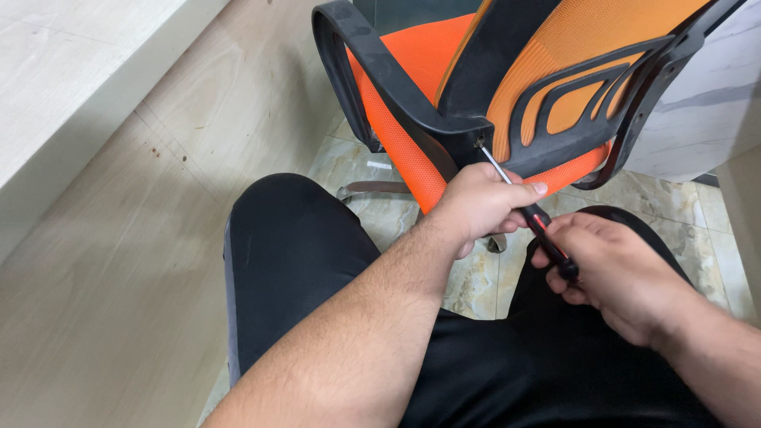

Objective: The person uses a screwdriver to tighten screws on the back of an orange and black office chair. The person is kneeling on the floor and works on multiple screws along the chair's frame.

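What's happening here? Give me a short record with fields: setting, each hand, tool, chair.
Setting: person seated, black trousers, tiled floor, pale wooden panel on the left
Left hand: closed around the screwdriver's shaft
Right hand: closed on the screwdriver's handle
Tool: screwdriver, red and black handle, metal tip at the chair's black frame
Chair: orange mesh office chair, tipped over, black armrest, backrest facing the person

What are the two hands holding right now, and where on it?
Both hold one screwdriver. The right hand grips the red and black handle; the left hand pinches it where shaft meets handle. The tip sits at the black frame of the orange chair.
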